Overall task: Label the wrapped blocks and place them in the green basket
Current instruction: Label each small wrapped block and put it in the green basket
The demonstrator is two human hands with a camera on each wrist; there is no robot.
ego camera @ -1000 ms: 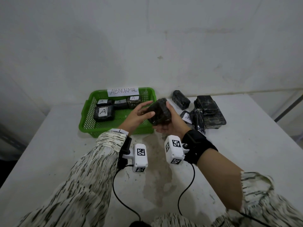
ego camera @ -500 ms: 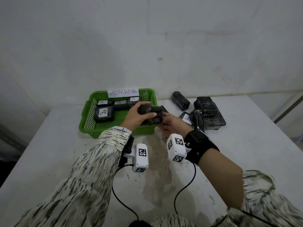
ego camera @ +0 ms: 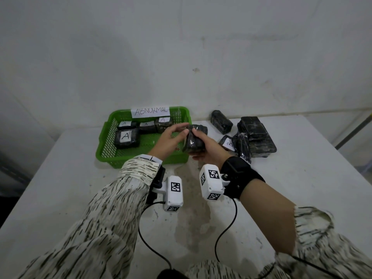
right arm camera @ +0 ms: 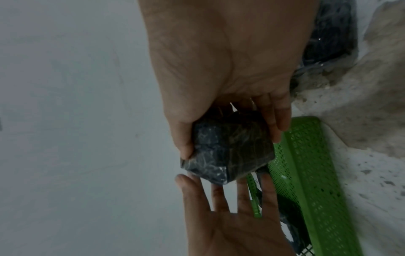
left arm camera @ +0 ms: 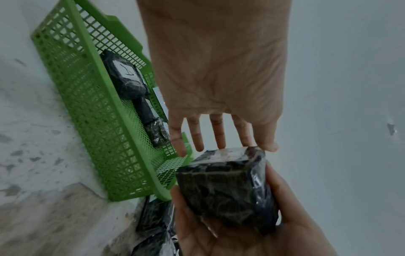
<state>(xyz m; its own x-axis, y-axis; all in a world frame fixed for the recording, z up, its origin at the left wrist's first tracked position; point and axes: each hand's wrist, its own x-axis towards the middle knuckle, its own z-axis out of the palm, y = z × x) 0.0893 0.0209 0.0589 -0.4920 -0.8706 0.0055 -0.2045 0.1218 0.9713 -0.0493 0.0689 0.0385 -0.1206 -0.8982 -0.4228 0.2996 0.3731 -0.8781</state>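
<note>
A black film-wrapped block (ego camera: 194, 140) is held up at the right rim of the green basket (ego camera: 104, 137). My right hand (ego camera: 203, 140) grips it, thumb on top and fingers underneath. In the right wrist view the block (right arm camera: 230, 149) sits between thumb and fingers. My left hand (ego camera: 179, 130) is open beside it, straight fingers (left arm camera: 219, 135) just touching the block's (left arm camera: 223, 187) far edge. No label shows on the held block. Several blocks marked "A" (ego camera: 126, 137) lie in the basket.
The basket carries an "ABNORMAL" sign (ego camera: 151, 112) on its back wall. A pile of wrapped blocks (ego camera: 255, 135) lies right of my hands, one marked "B" (ego camera: 228, 142), another apart (ego camera: 221, 121) near the wall. The white table (ego camera: 302, 188) ends at the right.
The block has passed from my left hand's grip back into my right hand. My left hand has let go and spread its fingers. The block stays by the basket's right rim.
</note>
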